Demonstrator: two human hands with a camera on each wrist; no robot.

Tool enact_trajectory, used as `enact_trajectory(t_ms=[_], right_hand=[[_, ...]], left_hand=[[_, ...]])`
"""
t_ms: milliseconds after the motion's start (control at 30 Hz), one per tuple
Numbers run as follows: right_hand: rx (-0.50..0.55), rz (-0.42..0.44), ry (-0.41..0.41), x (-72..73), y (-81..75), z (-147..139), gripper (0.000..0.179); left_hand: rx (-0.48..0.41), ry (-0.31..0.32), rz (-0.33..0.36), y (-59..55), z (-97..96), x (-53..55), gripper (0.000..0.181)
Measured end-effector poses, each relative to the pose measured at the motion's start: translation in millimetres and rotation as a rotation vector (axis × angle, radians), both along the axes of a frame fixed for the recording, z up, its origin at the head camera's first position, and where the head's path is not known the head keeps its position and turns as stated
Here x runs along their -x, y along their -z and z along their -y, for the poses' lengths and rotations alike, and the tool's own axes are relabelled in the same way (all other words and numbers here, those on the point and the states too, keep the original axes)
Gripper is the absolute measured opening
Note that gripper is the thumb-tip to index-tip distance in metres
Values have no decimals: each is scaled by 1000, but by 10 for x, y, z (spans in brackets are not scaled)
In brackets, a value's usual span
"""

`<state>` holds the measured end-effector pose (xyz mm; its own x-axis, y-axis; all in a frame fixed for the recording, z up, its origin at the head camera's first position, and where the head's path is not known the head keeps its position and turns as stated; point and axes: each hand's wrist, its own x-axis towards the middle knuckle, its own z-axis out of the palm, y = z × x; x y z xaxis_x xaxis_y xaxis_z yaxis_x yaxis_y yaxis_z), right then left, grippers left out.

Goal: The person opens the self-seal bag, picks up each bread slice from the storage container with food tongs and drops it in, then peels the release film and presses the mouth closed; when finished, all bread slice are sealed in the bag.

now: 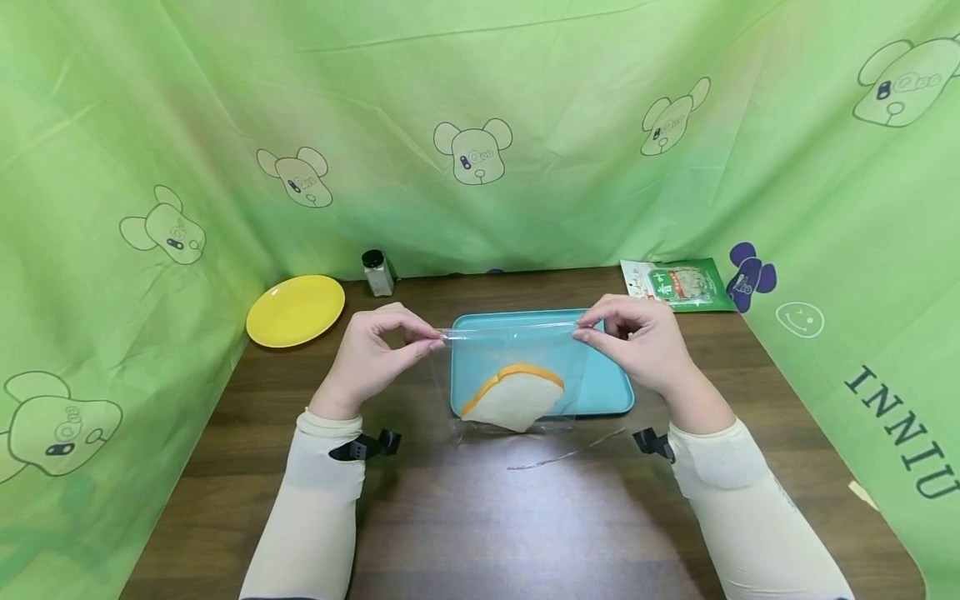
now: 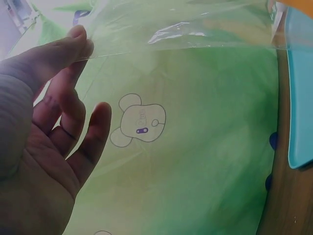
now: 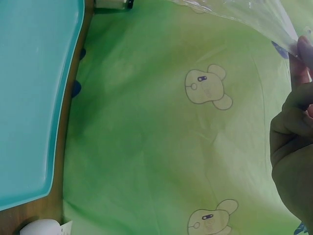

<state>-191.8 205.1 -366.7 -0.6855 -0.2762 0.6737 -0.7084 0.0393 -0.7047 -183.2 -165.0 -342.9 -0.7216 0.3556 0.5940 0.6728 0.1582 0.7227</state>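
Between the two hands hangs a clear plastic bag (image 1: pixel 517 346), its top edge stretched level. My left hand (image 1: pixel 377 354) pinches the bag's upper left corner between thumb and forefinger. The upper right corner is pinched the same way by my right hand (image 1: pixel 637 340). At the bottom of the bag lies a slice of bread (image 1: pixel 517 400) with an orange crust, tilted on one corner. Behind the bag is a light blue tray (image 1: pixel 618 392) on the table. The left wrist view shows the bag's film (image 2: pixel 181 34) at the fingertips; the right wrist view shows it too.
A thin twist tie (image 1: pixel 562 457) lies on the wooden table (image 1: pixel 480 525) in front of the bag. Farther back stand a yellow plate (image 1: pixel 296 312), a black-capped shaker jar (image 1: pixel 377 273) and a green and white packet (image 1: pixel 678 285). Green printed cloth (image 1: pixel 480 75) walls the table in.
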Motion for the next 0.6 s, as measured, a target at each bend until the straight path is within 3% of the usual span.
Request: enact_trajectory(t_ms=[233,433,600], right_hand=[[-67,-43,85,-7,-29,-20,36],[-102,-103,105,34,-19,-26,26],[-92,-102,80,33,-13,-30,27]], left_hand=[[39,-45,2,177,73,136,34],[123,-108,-85,197,94,165,20],[129,-114,-101,171,107,156,21]])
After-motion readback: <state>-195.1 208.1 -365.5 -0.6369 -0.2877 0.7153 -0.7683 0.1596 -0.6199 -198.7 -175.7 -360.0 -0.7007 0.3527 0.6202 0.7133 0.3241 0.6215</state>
